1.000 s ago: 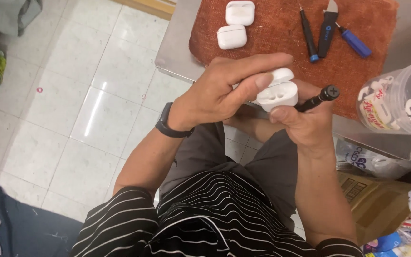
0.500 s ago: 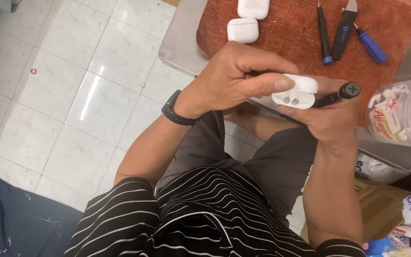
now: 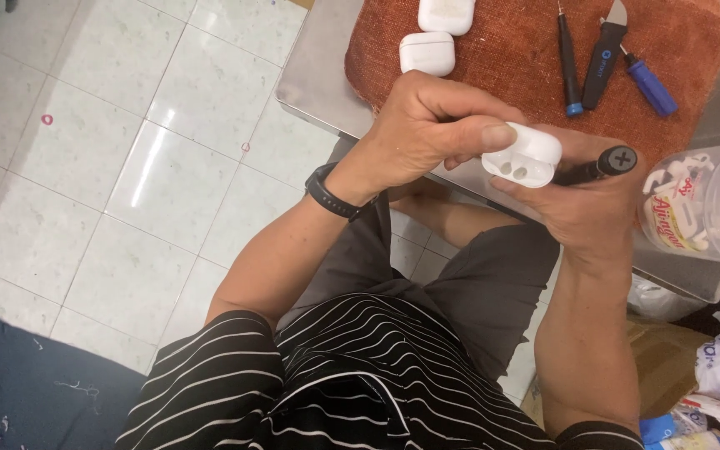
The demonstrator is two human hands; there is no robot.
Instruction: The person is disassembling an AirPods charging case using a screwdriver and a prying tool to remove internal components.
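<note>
Below the camera, pale floor tiles (image 3: 127, 150) are filling the left side, and a grey metal table (image 3: 318, 83) is running across the top with a rust-coloured woven mat (image 3: 510, 58) lying on it. Over the person's lap, a striped shirt (image 3: 360, 383) and grey shorts (image 3: 477, 283) are showing beneath the two forearms. At the right table edge a clear plastic tub (image 3: 710, 208) is standing, holding small white parts. On the mat two closed white cases (image 3: 428, 52) are lying near its left edge, well apart from a slim black driver (image 3: 567, 58), a black-handled blade tool (image 3: 603, 54) and a blue-handled tool (image 3: 650, 86) lying just beside one another. Nothing is covering the work except the fingers themselves. The left hand (image 3: 427, 133), wearing a black wristband (image 3: 331, 192), is reaching in from the left, its thumb and curled fingers pinching a white earbud case (image 3: 522, 156) held in the air just in front of the table edge. The case is looking glossy and rounded, its open face with two dark sockets turning toward the camera, its long axis running left to right and tilting slightly upward to the right. The right hand (image 3: 589, 212) is cupping under the case, its fingers closing around a black screwdriver (image 3: 597, 167) whose cross-marked cap end is pointing to the right
</note>
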